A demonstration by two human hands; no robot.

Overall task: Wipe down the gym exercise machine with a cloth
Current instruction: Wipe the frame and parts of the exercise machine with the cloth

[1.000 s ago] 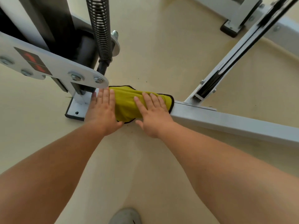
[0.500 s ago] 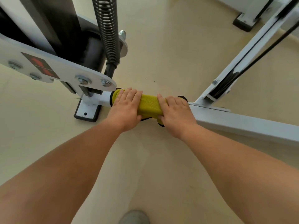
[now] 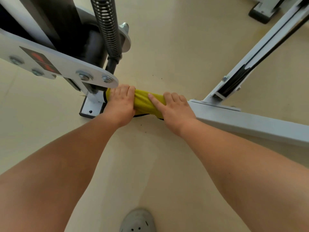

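A yellow cloth with a dark hem is wrapped over the white floor bar of the gym machine, close to its left foot plate. My left hand grips the cloth's left end with curled fingers, just under the white bolted plate. My right hand holds the cloth's right end, its index finger stretched out flat across the fabric and the other fingers curled over the bar. The bar under the cloth is hidden.
A coiled spring on a black rod rises right behind my left hand. A slanted white strut with black cables meets the bar to the right. Another machine foot stands at top right. My grey shoe is below on the beige floor.
Both hands went from lying flat on the spread cloth to curling round it and the bar. The cloth has bunched into a narrow wrinkled roll between them.
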